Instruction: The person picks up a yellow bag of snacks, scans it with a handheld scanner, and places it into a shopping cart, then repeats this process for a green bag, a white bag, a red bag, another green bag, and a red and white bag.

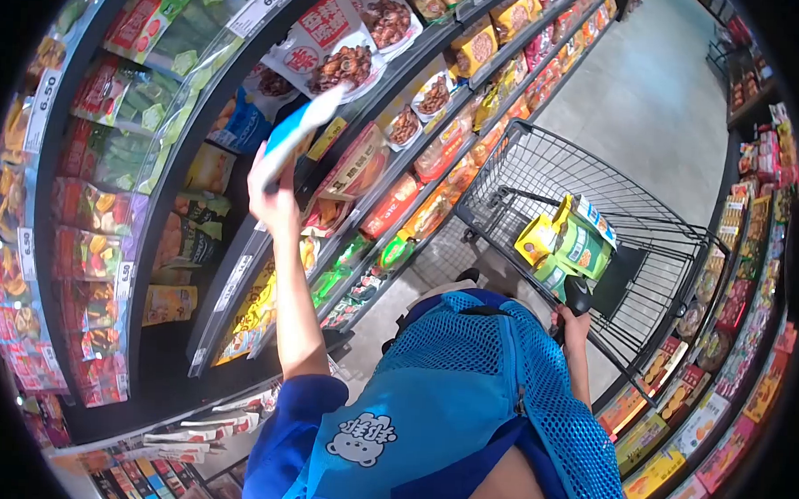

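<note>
Along the left, note the dark shelving (163, 351), loaded in tiers with packaged goods. Toward the top, find green-and-red packs (114, 94), white packets (343, 64) printed with brown food, and a blue bag (245, 125); lower down, find a yellow bag (171, 303). On the shelf edges, read price labels (263, 7), several marked 6.50. On the grey floor (607, 90), locate the black wire shopping cart (613, 173). Inside the cart, find green and yellow packages (584, 249) lying close together at the near end

The packet (300, 133) looks smooth plastic, the vest (449, 346) mesh.
</note>
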Demonstrator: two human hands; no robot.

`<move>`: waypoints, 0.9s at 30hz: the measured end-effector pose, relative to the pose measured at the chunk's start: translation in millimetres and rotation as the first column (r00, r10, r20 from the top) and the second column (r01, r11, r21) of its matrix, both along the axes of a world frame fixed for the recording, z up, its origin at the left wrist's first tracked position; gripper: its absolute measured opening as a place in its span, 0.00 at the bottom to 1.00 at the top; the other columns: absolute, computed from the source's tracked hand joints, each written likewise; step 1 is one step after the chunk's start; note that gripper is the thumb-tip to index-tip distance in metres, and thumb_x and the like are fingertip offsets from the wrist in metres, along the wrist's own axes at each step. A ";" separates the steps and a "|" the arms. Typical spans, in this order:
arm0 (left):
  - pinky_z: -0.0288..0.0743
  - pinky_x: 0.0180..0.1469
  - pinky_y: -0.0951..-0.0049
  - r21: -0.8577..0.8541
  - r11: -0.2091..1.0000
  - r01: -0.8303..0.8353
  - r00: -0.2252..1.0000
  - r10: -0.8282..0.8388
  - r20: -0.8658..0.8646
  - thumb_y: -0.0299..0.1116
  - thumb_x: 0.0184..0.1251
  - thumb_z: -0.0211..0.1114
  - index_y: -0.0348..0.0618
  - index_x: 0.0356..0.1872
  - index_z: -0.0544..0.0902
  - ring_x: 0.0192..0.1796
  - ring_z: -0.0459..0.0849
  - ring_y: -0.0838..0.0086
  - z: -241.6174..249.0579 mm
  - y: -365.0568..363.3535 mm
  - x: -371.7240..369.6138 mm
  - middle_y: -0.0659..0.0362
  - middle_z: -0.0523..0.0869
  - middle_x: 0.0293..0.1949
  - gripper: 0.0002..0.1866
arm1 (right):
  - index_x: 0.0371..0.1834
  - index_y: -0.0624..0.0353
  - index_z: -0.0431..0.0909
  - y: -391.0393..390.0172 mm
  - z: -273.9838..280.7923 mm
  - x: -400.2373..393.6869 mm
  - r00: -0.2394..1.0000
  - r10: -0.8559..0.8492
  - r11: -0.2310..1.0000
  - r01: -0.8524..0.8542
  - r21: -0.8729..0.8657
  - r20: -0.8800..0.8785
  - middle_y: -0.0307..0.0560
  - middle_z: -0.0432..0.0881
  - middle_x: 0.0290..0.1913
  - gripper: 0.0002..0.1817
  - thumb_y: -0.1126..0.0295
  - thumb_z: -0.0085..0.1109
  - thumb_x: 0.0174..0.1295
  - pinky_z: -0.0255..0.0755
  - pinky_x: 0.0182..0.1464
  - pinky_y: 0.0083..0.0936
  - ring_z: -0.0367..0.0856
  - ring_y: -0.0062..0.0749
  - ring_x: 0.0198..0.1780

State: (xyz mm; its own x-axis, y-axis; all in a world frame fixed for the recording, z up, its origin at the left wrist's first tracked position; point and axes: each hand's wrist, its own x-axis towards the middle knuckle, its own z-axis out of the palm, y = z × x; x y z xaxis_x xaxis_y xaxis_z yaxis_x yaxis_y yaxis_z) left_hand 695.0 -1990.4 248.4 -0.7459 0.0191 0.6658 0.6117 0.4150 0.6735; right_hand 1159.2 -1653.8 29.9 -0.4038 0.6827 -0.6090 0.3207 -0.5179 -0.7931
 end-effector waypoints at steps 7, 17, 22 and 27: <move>0.75 0.61 0.62 0.253 0.950 0.182 0.983 -0.177 -0.040 0.16 0.57 0.71 0.34 0.59 0.72 0.59 0.81 0.62 44.8 29.1 94.2 0.45 0.82 0.55 0.27 | 0.35 0.68 0.80 -13.2 20.0 -12.0 0.999 0.038 0.996 -0.038 0.080 0.003 0.48 0.83 0.26 0.06 0.75 0.61 0.58 0.75 0.29 0.21 0.83 0.27 0.25; 0.74 0.60 0.56 0.969 0.245 -0.002 -0.102 -0.964 0.244 0.54 0.68 0.62 0.44 0.61 0.74 0.51 0.82 0.66 -7.1 173.8 155.1 0.59 0.83 0.47 0.29 | 0.52 0.67 0.79 -8.2 187.4 -85.0 0.911 0.159 0.980 -0.099 0.172 -0.381 0.43 0.85 0.43 0.17 0.75 0.68 0.60 0.78 0.46 0.22 0.84 0.23 0.39; 0.72 0.55 0.63 0.954 -0.232 -0.190 -0.590 -0.750 -0.300 0.52 0.72 0.54 0.40 0.60 0.75 0.40 0.72 0.69 -23.0 262.8 192.6 0.61 0.73 0.32 0.27 | 0.54 0.63 0.78 -10.9 229.9 -76.8 0.895 0.188 0.941 -0.045 0.336 -0.406 0.39 0.84 0.47 0.20 0.73 0.71 0.58 0.73 0.52 0.22 0.78 0.20 0.47; 0.74 0.57 0.61 0.920 -0.207 -0.331 -0.687 -0.615 -0.386 0.50 0.73 0.55 0.41 0.54 0.78 0.49 0.76 0.69 -32.2 320.7 219.1 0.61 0.77 0.37 0.23 | 0.60 0.64 0.74 -22.1 238.3 -63.5 0.880 0.078 0.922 0.115 0.369 -0.469 0.41 0.80 0.55 0.25 0.73 0.69 0.60 0.69 0.59 0.25 0.75 0.24 0.55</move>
